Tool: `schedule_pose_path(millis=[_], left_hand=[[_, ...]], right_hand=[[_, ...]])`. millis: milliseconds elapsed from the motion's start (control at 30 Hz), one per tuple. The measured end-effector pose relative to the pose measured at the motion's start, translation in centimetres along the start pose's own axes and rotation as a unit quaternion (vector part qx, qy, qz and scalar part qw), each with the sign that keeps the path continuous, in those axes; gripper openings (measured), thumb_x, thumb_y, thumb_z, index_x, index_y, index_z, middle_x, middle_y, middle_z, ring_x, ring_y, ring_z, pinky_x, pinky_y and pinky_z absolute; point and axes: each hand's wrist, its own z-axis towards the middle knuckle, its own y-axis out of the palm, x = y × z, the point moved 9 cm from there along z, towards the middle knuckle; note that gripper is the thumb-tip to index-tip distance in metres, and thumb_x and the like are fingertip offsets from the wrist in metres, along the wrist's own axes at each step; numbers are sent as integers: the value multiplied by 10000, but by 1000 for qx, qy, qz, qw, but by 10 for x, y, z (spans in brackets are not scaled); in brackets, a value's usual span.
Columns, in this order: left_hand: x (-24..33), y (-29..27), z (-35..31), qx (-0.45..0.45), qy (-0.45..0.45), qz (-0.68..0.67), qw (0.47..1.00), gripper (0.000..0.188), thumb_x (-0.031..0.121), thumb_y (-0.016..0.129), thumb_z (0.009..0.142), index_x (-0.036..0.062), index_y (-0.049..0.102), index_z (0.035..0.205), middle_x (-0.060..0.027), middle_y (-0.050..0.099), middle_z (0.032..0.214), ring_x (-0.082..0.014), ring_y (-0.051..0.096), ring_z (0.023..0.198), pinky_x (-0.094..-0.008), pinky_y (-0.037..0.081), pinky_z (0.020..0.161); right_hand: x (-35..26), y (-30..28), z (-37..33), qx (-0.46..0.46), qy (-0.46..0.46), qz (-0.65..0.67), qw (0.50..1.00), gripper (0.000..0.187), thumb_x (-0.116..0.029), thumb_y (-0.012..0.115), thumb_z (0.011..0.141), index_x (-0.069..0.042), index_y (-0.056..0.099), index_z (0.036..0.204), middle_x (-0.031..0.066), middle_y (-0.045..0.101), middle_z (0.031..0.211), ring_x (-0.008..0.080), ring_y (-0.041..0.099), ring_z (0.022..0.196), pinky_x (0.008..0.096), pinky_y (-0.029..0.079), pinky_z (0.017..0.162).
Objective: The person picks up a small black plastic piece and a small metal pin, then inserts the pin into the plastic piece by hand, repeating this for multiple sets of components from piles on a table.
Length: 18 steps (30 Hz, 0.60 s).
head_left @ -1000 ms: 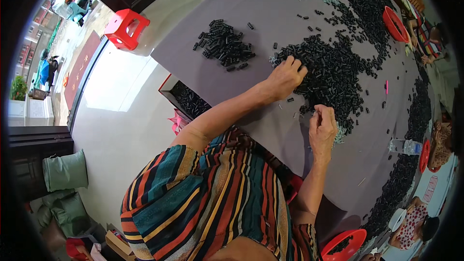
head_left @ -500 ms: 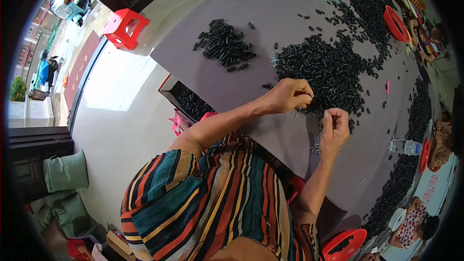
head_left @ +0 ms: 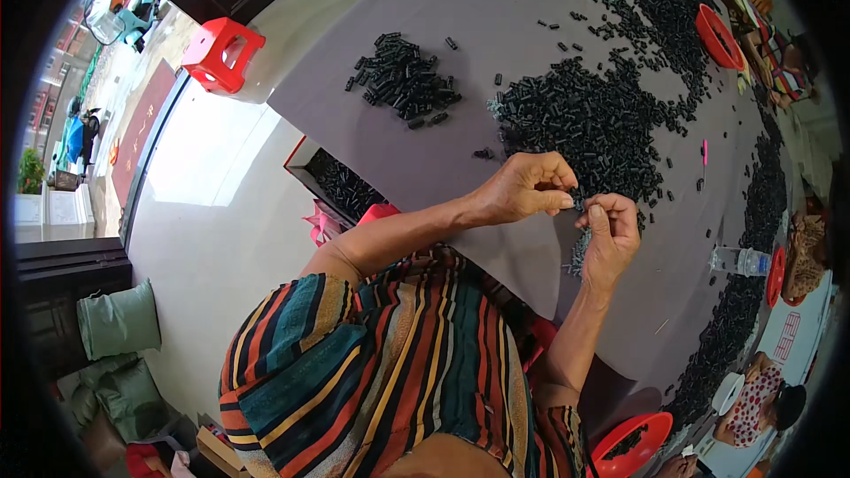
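My left hand (head_left: 529, 190) is pinched, and a small black plastic piece seems to be held at its fingertips. Close beside it, my right hand (head_left: 613, 235) has its thumb and bent fingers pressed together; whatever they hold is too small to make out. The fingertips of both hands nearly meet over the near edge of a large heap of short black cylindrical pieces (head_left: 593, 115). Small grey pieces (head_left: 578, 257) lie by my right wrist, partly hidden. A smaller heap of black pieces (head_left: 405, 80) sits to the left on the grey tabletop (head_left: 354, 137).
More black pieces (head_left: 753, 239) run along the right side, near a clear bottle (head_left: 742, 261) and a pink pen-like stick (head_left: 706, 152). Red basins (head_left: 633, 443) hold some pieces. A box of pieces (head_left: 345, 186) and a red stool (head_left: 223, 55) stand left of the table. Another person (head_left: 757, 403) sits far right.
My hands have come together: the left fingertips have dropped slightly toward the right ones, which have moved a little inward. The whole view has shifted slightly.
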Motion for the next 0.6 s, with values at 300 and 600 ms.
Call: schedule_pose_path(millis=[300,600], left_hand=[[8,9,-6,-30,-10,35,999,156,62,686,765,15,556,837,16,555,741,-38,505,681,-190,419,606],[3,20,-9,-56,-47,28,997,154,65,687,761,8,554,814,-21,586,716,-61,552,675,-215,446,587]], right_hand=[[-5,1,-3,6,-9,27,1000,77,-44,591,834,7,551,876,58,561,792,96,515,657,223,448,608],[-21,19,-6,-69,-58,-8,996,70,-29,609,814,15,569,849,42,514,808,89,482,683,208,412,616]])
